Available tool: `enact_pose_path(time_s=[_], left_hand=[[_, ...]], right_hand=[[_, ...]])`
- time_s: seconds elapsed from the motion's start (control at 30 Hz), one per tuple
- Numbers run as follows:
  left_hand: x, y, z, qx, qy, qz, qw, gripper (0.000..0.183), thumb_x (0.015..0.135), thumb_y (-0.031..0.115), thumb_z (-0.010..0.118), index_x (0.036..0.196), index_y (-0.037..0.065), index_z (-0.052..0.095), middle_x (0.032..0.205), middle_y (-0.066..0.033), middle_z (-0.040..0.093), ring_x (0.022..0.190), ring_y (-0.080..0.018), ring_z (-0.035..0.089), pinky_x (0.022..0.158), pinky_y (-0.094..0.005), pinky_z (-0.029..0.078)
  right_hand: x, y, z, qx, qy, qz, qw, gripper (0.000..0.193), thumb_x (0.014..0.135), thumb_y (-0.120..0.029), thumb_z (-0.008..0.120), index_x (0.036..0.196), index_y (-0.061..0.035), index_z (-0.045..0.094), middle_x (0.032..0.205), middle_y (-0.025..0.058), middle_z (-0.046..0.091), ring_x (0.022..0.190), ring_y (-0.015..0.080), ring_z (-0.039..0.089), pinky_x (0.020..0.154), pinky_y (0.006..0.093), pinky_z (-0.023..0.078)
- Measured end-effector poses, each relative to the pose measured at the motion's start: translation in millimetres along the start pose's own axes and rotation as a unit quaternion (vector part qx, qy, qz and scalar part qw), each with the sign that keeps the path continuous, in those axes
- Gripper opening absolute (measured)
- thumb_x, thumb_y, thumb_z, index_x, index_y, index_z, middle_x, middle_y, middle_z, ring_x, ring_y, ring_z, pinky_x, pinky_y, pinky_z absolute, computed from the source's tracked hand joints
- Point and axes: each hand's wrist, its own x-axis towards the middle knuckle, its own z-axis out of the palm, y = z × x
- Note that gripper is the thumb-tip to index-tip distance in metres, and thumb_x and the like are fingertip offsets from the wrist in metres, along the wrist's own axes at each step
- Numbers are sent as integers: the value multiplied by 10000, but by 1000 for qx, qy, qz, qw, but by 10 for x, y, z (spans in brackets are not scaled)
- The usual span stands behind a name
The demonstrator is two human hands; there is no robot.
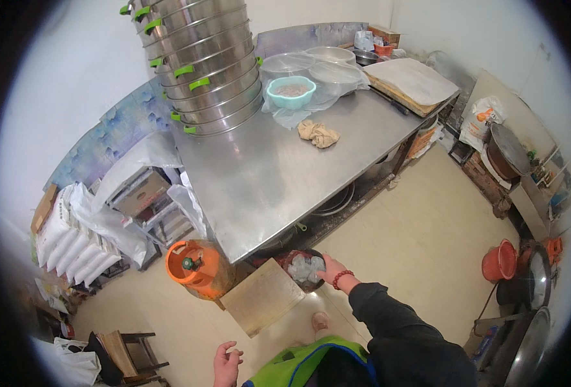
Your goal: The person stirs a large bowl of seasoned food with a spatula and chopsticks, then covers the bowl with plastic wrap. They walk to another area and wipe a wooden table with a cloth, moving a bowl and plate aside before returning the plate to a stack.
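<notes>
Below the table's near edge, my right hand (332, 269) reaches to the side of a dark container (309, 284) with crumpled clear plastic (305, 267) in it. A red beaded bracelet circles that wrist. Its fingers are bent against the plastic and the container's rim, and their tips are hidden, so what they grip is unclear. My left hand (227, 362) hangs at the bottom of the view, fingers loosely curled and apart, holding nothing. Between the hands lies a flat tan board (263, 297), beside an orange gas cylinder (199, 269).
The steel table (253, 187) carries stacked steamer trays (208, 77) with green handles, a turquoise bowl (291, 92), a crumpled brown cloth (318, 134) and a covered board (412, 81). White sacks (79, 242) are piled at left. A red bucket (499, 260) stands at right.
</notes>
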Motion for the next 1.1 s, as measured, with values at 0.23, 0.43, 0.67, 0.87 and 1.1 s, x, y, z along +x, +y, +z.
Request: enact_pose_path(time_s=[0.23,0.43,0.67,0.87,1.1], left_hand=[[421,180,139,-21,-3,27,999,283,855,94,534,1133,43,532,870,-104,616,766,-141,583,654,-264,479],[820,400,596,-17,-64,102,993,293,821,99,569,1110,57,553,784,-53,583,648,-105,528,610,-243,451],[1202,675,1448,77,-106,158,979,320,795,133,603,1103,52,570,971,-102,541,727,-139,535,685,-286,461],[1325,1175,2815,42,-128,230,964,321,797,143,602,1102,47,571,1001,-108,550,757,-157,562,716,-295,469],[1138,1931,4197,123,-193,220,948,374,813,169,592,1165,59,534,1105,-126,504,788,-172,589,736,-298,476]], right_hand=[[-593,770,-95,-46,-20,29,998,285,821,-215,545,1046,-63,631,1059,184,624,1010,354,576,878,415,458],[-1455,1419,-554,-15,58,129,990,402,795,-296,628,1121,-61,603,1093,179,623,1027,326,587,893,392,465],[-1921,2180,-1148,8,114,208,971,469,766,-299,671,1154,-49,584,1110,186,616,1028,309,594,902,379,466],[-1851,2992,-1996,11,157,220,963,504,732,-313,722,1131,-40,580,1079,169,624,983,301,613,865,380,483],[-1762,3703,-3257,92,268,181,942,460,738,-278,728,1086,-25,566,1052,174,628,925,289,634,803,378,509]])
